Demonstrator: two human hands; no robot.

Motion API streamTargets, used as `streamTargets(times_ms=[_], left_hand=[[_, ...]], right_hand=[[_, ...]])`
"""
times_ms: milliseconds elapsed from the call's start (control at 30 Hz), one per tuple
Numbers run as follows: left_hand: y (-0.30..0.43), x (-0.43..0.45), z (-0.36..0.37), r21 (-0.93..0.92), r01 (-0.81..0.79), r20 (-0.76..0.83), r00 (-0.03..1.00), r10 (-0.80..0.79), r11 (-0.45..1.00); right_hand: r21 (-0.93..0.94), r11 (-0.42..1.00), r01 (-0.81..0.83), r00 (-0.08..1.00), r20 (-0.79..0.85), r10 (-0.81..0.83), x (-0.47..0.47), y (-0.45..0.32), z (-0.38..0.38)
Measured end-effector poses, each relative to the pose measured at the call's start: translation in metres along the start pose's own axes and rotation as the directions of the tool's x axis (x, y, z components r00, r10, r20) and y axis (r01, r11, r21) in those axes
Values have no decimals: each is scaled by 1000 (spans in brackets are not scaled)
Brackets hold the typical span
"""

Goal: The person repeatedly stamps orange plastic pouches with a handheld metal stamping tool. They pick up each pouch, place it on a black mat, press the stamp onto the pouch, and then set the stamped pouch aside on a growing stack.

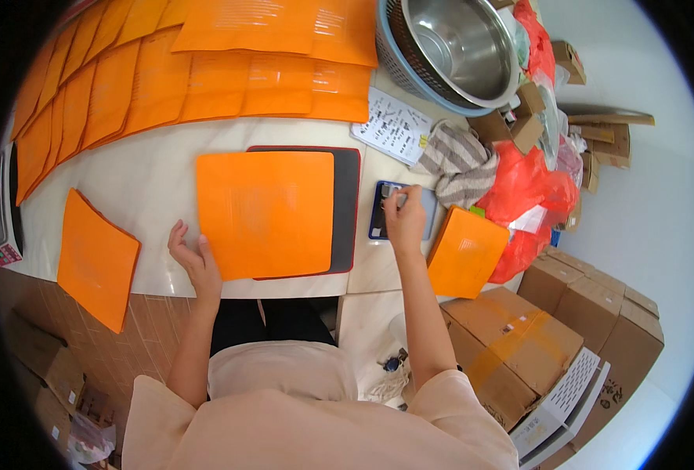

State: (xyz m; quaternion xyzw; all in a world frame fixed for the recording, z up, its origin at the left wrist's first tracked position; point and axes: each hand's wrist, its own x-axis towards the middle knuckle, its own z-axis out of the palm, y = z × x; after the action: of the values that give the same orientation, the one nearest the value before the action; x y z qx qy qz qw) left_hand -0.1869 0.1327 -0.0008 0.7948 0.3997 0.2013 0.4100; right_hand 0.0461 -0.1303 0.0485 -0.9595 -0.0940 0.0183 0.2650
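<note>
My left hand (197, 258) rests at the left edge of an orange envelope or folder (265, 214), fingers apart and thumb touching its side. This flat orange piece lies over a dark grey mat with a red edge (344, 211). To the right, my right hand (407, 220) is over an open blue-rimmed case (376, 220), which looks like an ink pad with its lid folded back. Its thumb and fingers pinch a small grey and dark object, mostly hidden by the fingers. A stack of orange envelopes (470, 252) lies beside the right forearm.
Many overlapping orange envelopes (159, 82) cover the far side. Another orange pile (97, 258) overhangs the front left edge. A handwritten sheet (394, 126), striped cloth (461, 155), red plastic bags (529, 182) and nested basins (461, 53) sit right. Cardboard boxes (511, 335) stand front right.
</note>
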Motion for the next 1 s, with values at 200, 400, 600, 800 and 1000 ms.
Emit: streamTargets(times_ms=[200, 400, 600, 800, 1000], left_hand=[[2, 3, -7, 14, -116, 52, 992, 115, 993], [39, 41, 5, 54, -452, 484, 792, 372, 891], [65, 49, 38, -98, -650, 765, 435, 475, 753], [62, 44, 48, -44, -672, 768, 450, 455, 739], [59, 44, 50, -27, -666, 764, 467, 445, 746]], right_hand=[[457, 884, -98, 962, -183, 201, -17, 6, -18], [511, 831, -220, 959, -44, 281, -55, -14, -20], [443, 864, -238, 967, 193, 167, -101, -72, 15], [237, 950, -202, 955, 261, 137, -117, -86, 37], [203, 976, -76, 973, 231, 27, -110, -97, 45]])
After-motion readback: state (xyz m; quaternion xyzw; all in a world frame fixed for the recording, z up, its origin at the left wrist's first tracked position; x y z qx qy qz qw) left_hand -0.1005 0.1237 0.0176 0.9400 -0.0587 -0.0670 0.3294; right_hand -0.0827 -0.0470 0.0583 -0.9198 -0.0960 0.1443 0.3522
